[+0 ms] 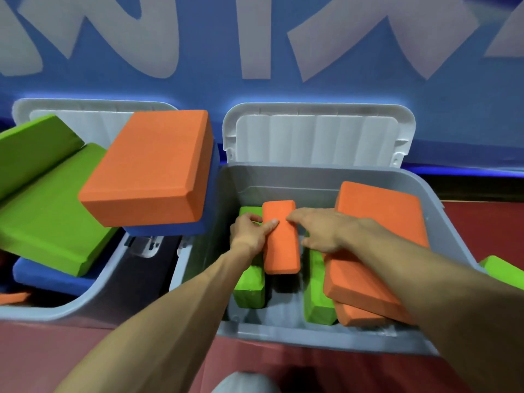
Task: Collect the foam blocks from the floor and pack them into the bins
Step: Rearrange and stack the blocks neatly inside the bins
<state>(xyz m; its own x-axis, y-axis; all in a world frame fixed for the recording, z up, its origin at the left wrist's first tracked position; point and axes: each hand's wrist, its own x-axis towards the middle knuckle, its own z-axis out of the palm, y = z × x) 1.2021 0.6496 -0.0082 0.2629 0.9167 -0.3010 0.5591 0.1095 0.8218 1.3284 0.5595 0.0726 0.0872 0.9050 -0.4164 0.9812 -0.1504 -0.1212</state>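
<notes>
A blue wall [425, 89] with large pale lettering [158, 32] stands behind; the floor [482, 222] is red.

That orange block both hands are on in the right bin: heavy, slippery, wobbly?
Probably light: the orange block looks like foam, and the right hand only touches it with straight fingers while the left hand grips it. Its matte, grainy face suggests good grip. Set on a narrow edge between the green blocks, it might lean.
</notes>
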